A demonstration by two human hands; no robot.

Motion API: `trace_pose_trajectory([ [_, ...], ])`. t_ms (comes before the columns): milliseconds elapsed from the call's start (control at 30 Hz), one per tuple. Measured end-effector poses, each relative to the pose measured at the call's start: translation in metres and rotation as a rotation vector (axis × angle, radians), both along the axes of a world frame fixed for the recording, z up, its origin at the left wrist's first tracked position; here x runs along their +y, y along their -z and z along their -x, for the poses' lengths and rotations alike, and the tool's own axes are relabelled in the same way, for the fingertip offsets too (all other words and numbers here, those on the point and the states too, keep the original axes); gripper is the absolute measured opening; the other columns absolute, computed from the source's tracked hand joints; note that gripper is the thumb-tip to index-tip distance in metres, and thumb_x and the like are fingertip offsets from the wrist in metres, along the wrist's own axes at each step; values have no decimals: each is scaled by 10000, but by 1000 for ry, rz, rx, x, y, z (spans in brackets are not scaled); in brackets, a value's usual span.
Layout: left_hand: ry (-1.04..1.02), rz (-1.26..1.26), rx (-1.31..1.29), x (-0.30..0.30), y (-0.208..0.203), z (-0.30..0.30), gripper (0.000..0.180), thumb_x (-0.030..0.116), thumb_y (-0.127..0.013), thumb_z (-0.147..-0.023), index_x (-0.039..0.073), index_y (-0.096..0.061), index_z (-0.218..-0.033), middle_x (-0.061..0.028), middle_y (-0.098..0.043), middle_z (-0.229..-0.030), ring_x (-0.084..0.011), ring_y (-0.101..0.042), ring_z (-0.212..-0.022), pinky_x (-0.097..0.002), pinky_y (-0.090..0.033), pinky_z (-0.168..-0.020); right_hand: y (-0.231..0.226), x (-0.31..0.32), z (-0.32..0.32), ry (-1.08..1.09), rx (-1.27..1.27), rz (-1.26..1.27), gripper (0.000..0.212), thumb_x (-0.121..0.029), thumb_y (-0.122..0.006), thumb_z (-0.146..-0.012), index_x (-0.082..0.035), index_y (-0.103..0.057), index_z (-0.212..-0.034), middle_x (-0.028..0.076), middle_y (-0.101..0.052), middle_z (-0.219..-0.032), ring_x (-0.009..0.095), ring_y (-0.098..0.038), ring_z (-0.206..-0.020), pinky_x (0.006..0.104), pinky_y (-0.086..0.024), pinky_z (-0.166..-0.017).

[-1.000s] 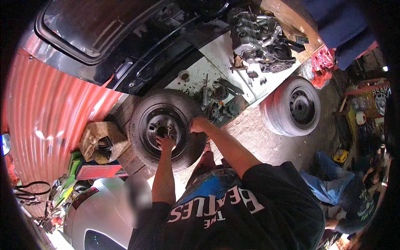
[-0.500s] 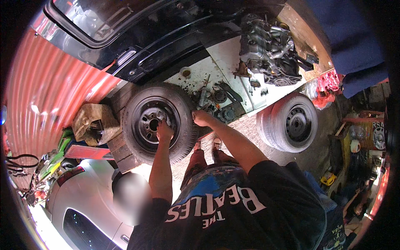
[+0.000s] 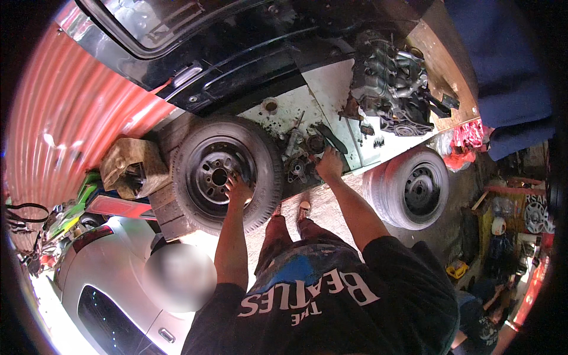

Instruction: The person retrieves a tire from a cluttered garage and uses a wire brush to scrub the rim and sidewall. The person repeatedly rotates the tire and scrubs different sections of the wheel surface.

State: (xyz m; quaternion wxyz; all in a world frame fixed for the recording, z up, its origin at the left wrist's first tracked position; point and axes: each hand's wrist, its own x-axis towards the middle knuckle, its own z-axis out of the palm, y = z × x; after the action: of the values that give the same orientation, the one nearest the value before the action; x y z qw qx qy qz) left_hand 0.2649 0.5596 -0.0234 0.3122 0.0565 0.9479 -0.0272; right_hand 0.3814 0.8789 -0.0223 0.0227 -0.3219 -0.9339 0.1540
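Loosely spread left fingers [image 3: 234, 182] on wheel [image 3: 200, 168].

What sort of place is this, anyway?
Probably a vehicle repair workshop: a tyred wheel lies under the person's left hand, what looks like an engine sits farther off, and loose metal parts lie by the right hand.

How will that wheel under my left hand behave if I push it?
The wheel is probably heavy, given its metal-looking rim and thick tire. Lying flat on wooden planks, it would likely drag rather than roll.
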Motion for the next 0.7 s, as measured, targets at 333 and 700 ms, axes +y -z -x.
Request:
trace_pose_trajectory([
  [333,40,-10,47,-5,-5,-5,1037,557,-619,-842,94,-26,-1556,-242,-80,-1589,-502,-216,-1392,-657,-290,-1067,21,19,47,28,-170,256,1071,-427,-847,-658,-16,-291,-1476,268,-289,-1512,406,-362,-1365,438,-379,-1113],
  [700,32,-24,11,-4,-12,3,1106,679,-593,-806,87,-34,-1554,-251,-100,-1589,-492,-226,-1400,-644,-250,-1093,30,32,45,-40,-113,235,967,-402,-845,-650,-55,-400,-1434,244,-298,-1518,364,-385,-1360,437,-423,-1077],
])
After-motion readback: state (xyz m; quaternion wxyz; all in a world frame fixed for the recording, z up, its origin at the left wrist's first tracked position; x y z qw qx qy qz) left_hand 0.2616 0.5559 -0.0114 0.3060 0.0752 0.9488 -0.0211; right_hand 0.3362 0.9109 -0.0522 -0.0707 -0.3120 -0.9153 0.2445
